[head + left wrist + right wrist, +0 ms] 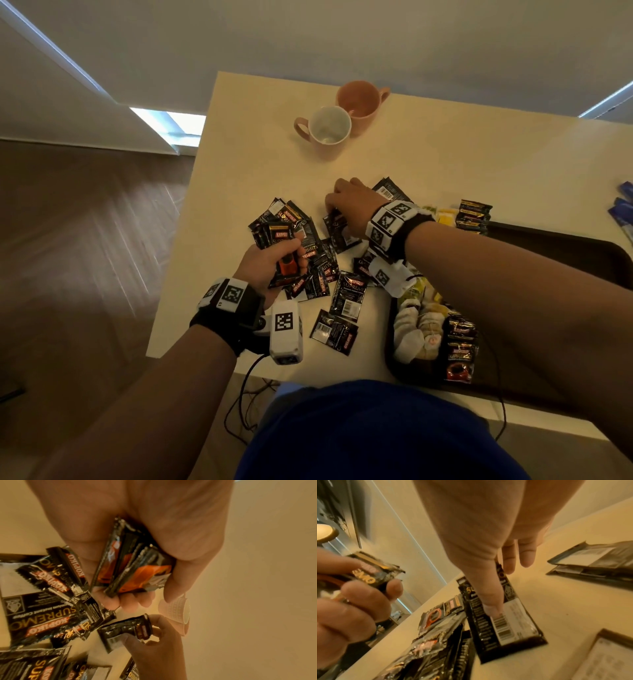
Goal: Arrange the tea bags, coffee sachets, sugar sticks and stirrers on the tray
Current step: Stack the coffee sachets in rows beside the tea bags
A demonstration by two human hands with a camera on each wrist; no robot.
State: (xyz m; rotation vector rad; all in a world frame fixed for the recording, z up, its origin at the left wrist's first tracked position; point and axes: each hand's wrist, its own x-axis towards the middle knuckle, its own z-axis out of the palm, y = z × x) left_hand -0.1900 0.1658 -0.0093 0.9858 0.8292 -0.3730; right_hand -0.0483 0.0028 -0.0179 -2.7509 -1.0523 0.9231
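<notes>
Black coffee sachets (310, 253) lie scattered mid-table. My left hand (291, 253) grips a small stack of coffee sachets (133, 566) above the pile, thumb on top. My right hand (334, 209) reaches across to the pile's far side and pinches one coffee sachet (505, 622), thumb on its barcode face, fingers behind it. In the left wrist view this sachet (123, 630) is tilted up off the table. The dark tray (565, 250) at the right holds tea bags (418, 329) and a row of coffee sachets (460, 349), partly hidden by my right arm.
Two mugs (330, 125) stand at the back of the table. Yellow tea bags (443, 216) and a sachet stack (474, 214) sit beyond the tray. Blue sugar sticks (623, 205) lie at the far right. The table's left edge (178, 233) is close to the pile.
</notes>
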